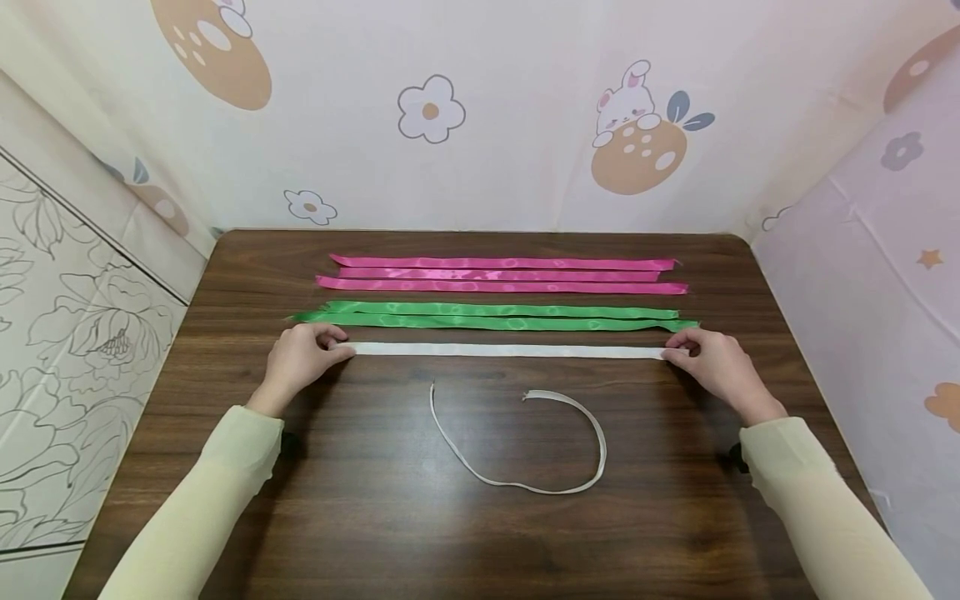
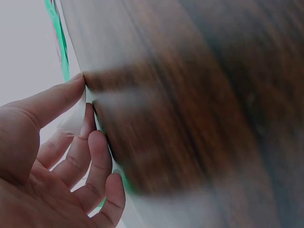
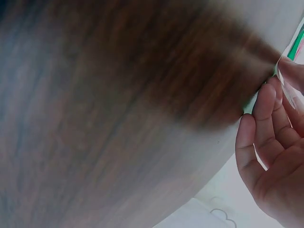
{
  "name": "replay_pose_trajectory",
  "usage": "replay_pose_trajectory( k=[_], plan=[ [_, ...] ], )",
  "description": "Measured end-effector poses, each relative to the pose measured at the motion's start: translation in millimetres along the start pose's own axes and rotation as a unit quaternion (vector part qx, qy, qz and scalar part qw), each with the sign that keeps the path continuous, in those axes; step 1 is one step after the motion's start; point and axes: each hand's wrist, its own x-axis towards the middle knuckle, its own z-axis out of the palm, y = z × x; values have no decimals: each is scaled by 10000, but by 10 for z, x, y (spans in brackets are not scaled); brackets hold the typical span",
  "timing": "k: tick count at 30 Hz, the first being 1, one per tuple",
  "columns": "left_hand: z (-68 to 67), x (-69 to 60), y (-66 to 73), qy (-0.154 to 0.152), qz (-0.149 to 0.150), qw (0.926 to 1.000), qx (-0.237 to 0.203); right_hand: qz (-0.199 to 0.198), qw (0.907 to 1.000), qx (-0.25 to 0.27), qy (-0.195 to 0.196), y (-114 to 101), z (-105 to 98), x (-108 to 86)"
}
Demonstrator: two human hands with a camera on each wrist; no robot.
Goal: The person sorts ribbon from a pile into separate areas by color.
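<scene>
A white ribbon (image 1: 510,350) stretches straight across the table in the head view. My left hand (image 1: 303,360) pinches its left end between thumb and fingers, and my right hand (image 1: 708,364) pinches the right end. In the left wrist view a frayed ribbon end (image 2: 73,121) pokes out inside the left hand (image 2: 61,156). The right wrist view has the right hand (image 3: 280,137) at the frame's edge, with the ribbon's tip between thumb and fingers. Closer to me, a second white ribbon (image 1: 602,442) lies in a loose curve, touched by neither hand.
Just beyond the straight white ribbon lie green ribbons (image 1: 495,323), side by side. Several pink ribbons (image 1: 502,286) lie in rows farther back. The dark wooden table (image 1: 450,550) meets a patterned curtain (image 1: 517,167) at its back edge.
</scene>
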Motion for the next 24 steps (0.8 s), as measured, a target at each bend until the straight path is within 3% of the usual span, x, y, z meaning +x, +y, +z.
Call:
replay_pose_trajectory(
  k=[7,13,24],
  plan=[
    [-49,-25,-15,-40,5,10000,-29,-3,10000,21,-74,-3,-50,-27],
    [-168,-69,-22,8,-19,10000,21,31,9999,-90,-58,-10,-188,-88],
    [-430,-150,46,621,209,9977,162,-295,9957,-564,673,-99,-409,-214]
  ],
)
